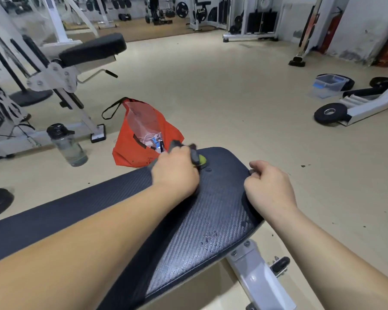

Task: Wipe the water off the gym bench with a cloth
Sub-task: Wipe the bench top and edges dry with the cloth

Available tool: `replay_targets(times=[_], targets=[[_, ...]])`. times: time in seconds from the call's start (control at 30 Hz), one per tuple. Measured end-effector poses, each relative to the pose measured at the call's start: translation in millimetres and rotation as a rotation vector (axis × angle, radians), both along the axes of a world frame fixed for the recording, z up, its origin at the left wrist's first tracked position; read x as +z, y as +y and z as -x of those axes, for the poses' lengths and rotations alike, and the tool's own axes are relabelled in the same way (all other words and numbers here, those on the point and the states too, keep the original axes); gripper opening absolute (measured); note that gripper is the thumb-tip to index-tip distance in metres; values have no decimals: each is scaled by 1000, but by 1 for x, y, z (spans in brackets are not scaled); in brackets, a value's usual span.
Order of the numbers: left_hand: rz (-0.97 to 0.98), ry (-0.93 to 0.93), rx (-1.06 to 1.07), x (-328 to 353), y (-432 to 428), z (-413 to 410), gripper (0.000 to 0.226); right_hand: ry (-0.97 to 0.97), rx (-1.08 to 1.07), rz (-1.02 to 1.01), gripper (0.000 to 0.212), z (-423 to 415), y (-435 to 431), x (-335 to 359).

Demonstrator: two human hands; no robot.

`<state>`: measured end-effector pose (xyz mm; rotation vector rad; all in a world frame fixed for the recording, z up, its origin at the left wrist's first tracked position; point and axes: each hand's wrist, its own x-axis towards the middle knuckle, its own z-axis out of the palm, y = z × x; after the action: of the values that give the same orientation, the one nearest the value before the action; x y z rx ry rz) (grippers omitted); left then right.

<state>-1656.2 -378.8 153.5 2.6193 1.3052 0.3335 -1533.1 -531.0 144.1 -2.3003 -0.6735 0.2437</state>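
A dark blue textured gym bench [220, 198] runs from the lower left to the centre. Water drops [210, 237] sit on its near right part, and a small wet patch lies by its far end. My left hand [175, 173] grips a grey cloth with a green patch [196, 156] and holds it down on the far end of the pad. My right hand [269, 189] has its fingers curled over the bench's right edge.
An orange bag [141, 139] and a clear water bottle [66, 145] stand on the floor beyond the bench. A white exercise machine [54, 72] is at the left. Weight plates [329, 113] and a plastic box [328, 86] lie at the right.
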Motion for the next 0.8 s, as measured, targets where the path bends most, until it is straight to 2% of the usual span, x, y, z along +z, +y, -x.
replay_targets(times=[0.1,0.2,0.27,0.33,0.43,0.47,0.53,0.63,0.7,0.8], targets=[[23,-22,-208,-2,-34,-27,18,-14,-19,-46,35,-4,2,-2],[-14,-34,-682,-7,-53,-20,33,-27,1,-105,33,-7,1,-2],[8,7,-863,-1,-29,-16,42,-41,6,-145,36,-9,-1,-2],[-44,38,-743,-2,5,-20,42,-48,16,-148,39,-10,-3,-2],[-49,-13,-244,-7,20,-36,28,1,37,-103,45,-8,-7,-4],[-40,-43,-136,-9,13,-43,24,6,44,-102,45,-8,-8,-5],[10,-91,-80,-12,-10,-50,23,-9,49,-121,45,-9,-9,-5],[49,-123,-279,-12,-51,-22,30,-12,38,-133,49,-13,-11,-1],[35,-127,-538,-7,-78,14,38,-21,53,-130,55,-14,-15,3],[19,-17,-899,0,-83,61,41,-67,131,-71,64,-11,-19,9]])
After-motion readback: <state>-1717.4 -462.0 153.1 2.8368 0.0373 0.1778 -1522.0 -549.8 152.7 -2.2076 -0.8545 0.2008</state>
